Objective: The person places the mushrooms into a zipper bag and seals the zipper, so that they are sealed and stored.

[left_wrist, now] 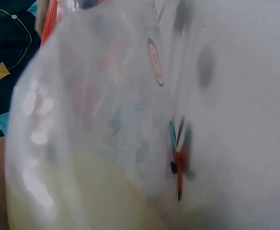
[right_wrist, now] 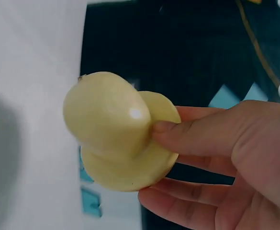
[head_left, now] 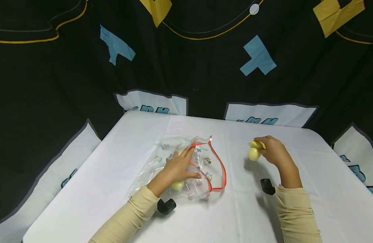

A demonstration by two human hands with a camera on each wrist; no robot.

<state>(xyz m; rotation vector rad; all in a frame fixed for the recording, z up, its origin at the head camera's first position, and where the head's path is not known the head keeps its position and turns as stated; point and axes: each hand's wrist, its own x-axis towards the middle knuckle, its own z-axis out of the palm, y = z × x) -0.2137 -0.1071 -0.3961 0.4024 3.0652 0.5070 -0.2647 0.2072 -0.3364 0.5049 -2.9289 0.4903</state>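
Observation:
My right hand (head_left: 276, 152) is raised above the right side of the table, pinching a pale yellow piece (right_wrist: 106, 112) between thumb and fingers. That piece has an egg-shaped bulb joined to a flat round disc, and its exact kind is unclear. My left hand (head_left: 175, 168) rests on a clear plastic bag (head_left: 151, 165) with fingers spread. The bag has a red edge strip (head_left: 223, 172) and small printed figures. Inside it, partly under the left hand, lies a yellow rounded thing (head_left: 177, 185). The left wrist view shows mostly the bag's film, with a yellow shape blurred behind it.
A white cloth covers the table (head_left: 210, 222). Black cameras sit at the left wrist (head_left: 166, 206) and right wrist (head_left: 267, 186). Behind the table hangs a black curtain (head_left: 186, 67) with blue and yellow patches; white printed panels (head_left: 265, 113) border the back edge.

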